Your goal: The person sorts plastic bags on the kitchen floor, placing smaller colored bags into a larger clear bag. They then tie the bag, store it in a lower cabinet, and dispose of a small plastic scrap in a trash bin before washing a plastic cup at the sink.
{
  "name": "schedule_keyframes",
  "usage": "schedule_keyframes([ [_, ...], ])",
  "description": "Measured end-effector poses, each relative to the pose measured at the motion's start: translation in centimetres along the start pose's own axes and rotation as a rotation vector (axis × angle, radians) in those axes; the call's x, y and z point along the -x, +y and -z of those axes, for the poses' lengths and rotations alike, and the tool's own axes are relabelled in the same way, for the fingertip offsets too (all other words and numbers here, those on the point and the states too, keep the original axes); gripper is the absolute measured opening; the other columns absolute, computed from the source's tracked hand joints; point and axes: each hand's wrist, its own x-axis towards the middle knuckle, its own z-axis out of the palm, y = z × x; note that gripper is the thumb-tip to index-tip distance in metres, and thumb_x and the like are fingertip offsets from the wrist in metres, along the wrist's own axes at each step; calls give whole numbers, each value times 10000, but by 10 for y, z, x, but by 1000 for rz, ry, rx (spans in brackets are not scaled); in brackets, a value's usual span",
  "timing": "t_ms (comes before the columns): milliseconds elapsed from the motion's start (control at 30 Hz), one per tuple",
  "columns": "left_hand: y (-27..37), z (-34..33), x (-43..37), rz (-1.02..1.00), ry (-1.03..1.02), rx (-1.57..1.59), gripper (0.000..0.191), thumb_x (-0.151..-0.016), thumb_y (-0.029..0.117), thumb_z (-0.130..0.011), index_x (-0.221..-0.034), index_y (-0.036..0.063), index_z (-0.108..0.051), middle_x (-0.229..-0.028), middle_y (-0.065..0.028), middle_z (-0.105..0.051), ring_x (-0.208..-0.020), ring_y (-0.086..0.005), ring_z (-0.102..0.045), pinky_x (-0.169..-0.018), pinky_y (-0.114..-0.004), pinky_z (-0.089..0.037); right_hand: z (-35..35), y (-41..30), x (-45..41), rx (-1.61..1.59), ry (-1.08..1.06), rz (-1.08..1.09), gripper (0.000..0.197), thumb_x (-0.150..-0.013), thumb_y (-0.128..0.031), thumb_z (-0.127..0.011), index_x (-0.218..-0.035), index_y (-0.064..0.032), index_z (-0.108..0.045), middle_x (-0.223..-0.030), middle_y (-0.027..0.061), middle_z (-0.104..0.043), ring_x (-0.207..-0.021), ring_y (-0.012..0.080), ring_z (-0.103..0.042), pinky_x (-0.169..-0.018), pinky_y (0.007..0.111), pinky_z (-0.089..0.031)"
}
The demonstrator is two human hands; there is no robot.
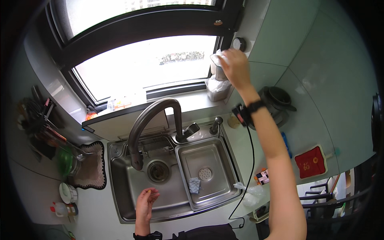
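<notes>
My right hand (237,67) reaches up to the window's right corner, blurred, with its fingers pinched at thin white material (218,55) on top of an upper clear container (220,74). That container stands on a lower grey translucent tub (217,94) stuffed with white plastic. Over the front of the large sink basin (174,199) is my left hand (145,204), its fingers curled. A tiny yellow spot shows at its fingertips; whether it holds something is unclear. A grey-blue sponge (194,185) lies in the smaller steel basin (216,192) on the right.
A tall curved faucet (154,111) arches over the sink, and a soap dispenser pump (216,124) stands behind it. A dark kettle-like vessel (277,100) is beside my right forearm. A black cable (251,162) hangs from the wrist device. A crumpled plastic bag (252,194) lies right of the sink.
</notes>
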Motion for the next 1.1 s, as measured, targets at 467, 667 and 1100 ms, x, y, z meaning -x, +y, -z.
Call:
schedule_keyframes([
  [467, -9, 3, -3, 30, 101, -49, 212, -930, 201, -537, -1051, 33, -581, -974, -92, -632, -884, -207, -627, -839, -332, -503, -30, 18, 323, 127, -684, -603, 384, -784, -91, -601, -1163, -51, -557, -980, 133, -590, -870, 296, -616, -680, 387, -535],
  [667, -7, -15, 0, 48, 67, -64, 207, -939, 181, -514, -1057, 21, -574, -981, -99, -634, -878, -199, -633, -853, -330, -500, -29, 35, 329, 106, -621, -529, 142, -756, -28, -552, -876, -36, -627, -891, 122, -624, -871, 296, -616, -713, 391, -525],
  [1100, -10, -16, -5, 66, 30, -54, 216, -950, 161, -491, -1057, -10, -568, -992, -125, -631, -904, -207, -634, -887, -335, -490, 72, -20, 204, -78, -377, -385, 155, -761, -7, -560, -889, -40, -642, -817, 103, -595, -833, 297, -584, -694, 391, -483],
])
